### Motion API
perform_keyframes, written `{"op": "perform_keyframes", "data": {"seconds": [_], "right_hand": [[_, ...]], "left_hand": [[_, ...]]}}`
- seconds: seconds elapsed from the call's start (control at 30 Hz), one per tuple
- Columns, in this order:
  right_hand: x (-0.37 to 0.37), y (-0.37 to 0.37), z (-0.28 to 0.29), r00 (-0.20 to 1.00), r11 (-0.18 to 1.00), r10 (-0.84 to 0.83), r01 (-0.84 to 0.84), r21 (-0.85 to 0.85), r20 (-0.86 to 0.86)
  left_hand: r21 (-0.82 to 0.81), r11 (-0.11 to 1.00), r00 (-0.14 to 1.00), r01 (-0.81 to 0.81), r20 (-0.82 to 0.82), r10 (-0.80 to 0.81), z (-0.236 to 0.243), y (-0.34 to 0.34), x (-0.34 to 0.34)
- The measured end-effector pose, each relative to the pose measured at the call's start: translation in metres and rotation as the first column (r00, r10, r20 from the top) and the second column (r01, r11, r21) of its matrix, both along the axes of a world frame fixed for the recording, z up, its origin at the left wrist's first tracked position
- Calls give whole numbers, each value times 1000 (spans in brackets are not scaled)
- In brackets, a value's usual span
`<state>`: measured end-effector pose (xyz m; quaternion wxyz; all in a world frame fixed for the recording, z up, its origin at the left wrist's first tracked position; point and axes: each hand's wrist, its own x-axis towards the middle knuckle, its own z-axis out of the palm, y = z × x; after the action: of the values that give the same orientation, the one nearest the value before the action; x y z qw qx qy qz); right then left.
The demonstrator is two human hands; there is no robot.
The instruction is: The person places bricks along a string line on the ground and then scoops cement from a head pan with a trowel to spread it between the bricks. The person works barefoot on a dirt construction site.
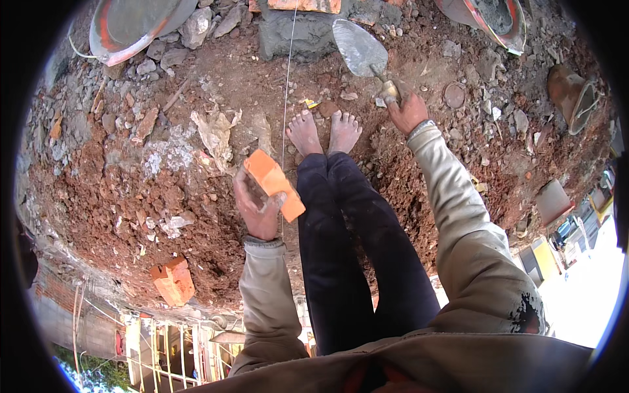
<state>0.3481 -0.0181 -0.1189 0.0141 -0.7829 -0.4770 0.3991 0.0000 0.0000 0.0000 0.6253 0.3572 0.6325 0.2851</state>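
Observation:
My left hand (pixel 259 211) is closed around an orange brick (pixel 274 185), held tilted above the reddish soil to the left of my legs. In my right hand (pixel 407 111) is a pointed masonry trowel (pixel 360 48), gripped by its wooden handle. The trowel's grey blade points away from me, beside a mound of grey wet mortar (pixel 288 34). At the top edge another brick (pixel 304 5) sits on that mortar, partly cut off by the picture. A thin white string (pixel 287 85) stretches from the mortar toward me, passing behind the held brick.
Mortar basins stand at the far left (pixel 134 29) and far right (pixel 491 21). Rubble and crumpled paper (pixel 216 134) litter the soil. A loose orange brick (pixel 173 281) lies at the lower left; an old brown boot (pixel 571 98) lies at the right. My bare feet (pixel 324 133) stand beside the string.

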Motion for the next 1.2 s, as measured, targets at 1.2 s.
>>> {"op": "perform_keyframes", "data": {"seconds": [1.2], "right_hand": [[-51,75,-47,264,435,-693,895,-97,-671]], "left_hand": [[-532,846,967,-23,-226,-116,-227,146,80]]}}
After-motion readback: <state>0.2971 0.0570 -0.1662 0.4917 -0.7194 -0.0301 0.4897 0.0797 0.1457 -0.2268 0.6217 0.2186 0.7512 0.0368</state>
